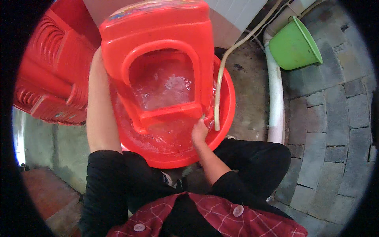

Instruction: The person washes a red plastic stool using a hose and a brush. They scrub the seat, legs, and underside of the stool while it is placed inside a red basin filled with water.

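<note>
A red plastic chair point(165, 32) with an open, arched frame is held tilted over a round red plastic tub point(230, 97). Frothy water point(165, 136) fills part of the tub and shows through the chair's opening. My left hand point(97, 56) is at the chair's left edge, its fingers mostly hidden behind the plastic. Low on the chair, at its right corner, my right hand point(200, 131) is closed around a small item whose tip shows at the chair; what it is I cannot tell. A pale hose point(220, 80) hangs over the tub's right side, its end inside the rim.
Nested red plastic chairs point(56, 68) are stacked at the left. A green bucket point(294, 44) lies tilted at the upper right, beside a white pipe point(275, 100) running along the floor. Grey paving bricks point(334, 115) cover the right side. A pale panel point(231, 17) stands behind the tub.
</note>
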A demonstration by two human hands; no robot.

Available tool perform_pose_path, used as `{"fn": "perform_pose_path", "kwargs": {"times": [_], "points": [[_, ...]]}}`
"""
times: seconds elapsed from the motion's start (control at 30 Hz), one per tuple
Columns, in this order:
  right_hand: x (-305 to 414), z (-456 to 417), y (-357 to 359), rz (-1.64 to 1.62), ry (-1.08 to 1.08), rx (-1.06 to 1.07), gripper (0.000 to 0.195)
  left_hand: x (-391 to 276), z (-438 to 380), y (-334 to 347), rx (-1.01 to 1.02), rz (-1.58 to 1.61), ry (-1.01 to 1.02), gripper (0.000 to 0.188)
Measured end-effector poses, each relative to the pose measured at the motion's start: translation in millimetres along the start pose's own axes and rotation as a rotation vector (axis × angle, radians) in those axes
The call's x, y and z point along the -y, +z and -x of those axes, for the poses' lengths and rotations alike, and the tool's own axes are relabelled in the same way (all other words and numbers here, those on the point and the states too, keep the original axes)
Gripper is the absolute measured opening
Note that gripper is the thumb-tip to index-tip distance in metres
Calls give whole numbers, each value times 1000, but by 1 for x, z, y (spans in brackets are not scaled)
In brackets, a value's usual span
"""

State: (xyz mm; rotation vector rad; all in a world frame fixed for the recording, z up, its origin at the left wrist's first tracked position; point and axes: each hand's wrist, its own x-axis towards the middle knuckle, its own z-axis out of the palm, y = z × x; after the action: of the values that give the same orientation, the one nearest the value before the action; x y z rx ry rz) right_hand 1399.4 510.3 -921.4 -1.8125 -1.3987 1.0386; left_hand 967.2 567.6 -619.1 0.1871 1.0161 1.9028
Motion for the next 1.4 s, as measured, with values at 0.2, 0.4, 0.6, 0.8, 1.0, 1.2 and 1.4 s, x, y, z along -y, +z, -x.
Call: {"fn": "perform_pose_path", "kwargs": {"times": [0.2,0.4,0.6,0.8,1.0,1.2,1.4], "points": [[55,24,-15,-110,80,158,32,-6,2,-12,-27,-6,20,35],[30,21,-17,333,-195,45,39,-12,6,-3,-3,32,25,35],[184,61,-74,239,-266,169,55,-14,2,-14,-25,48,27,36],[199,50,-82,778,-423,161,50,-1,9,5,-23,106,32,37],[232,69,-53,1064,-483,477,48,1,20,10,-61,169,38,38],[219,32,-102,1039,-502,374,58,2,18,6,-172,-33,63,38],[223,51,-60,1102,-793,419,60,4,21,-3,-64,108,23,41]]}}
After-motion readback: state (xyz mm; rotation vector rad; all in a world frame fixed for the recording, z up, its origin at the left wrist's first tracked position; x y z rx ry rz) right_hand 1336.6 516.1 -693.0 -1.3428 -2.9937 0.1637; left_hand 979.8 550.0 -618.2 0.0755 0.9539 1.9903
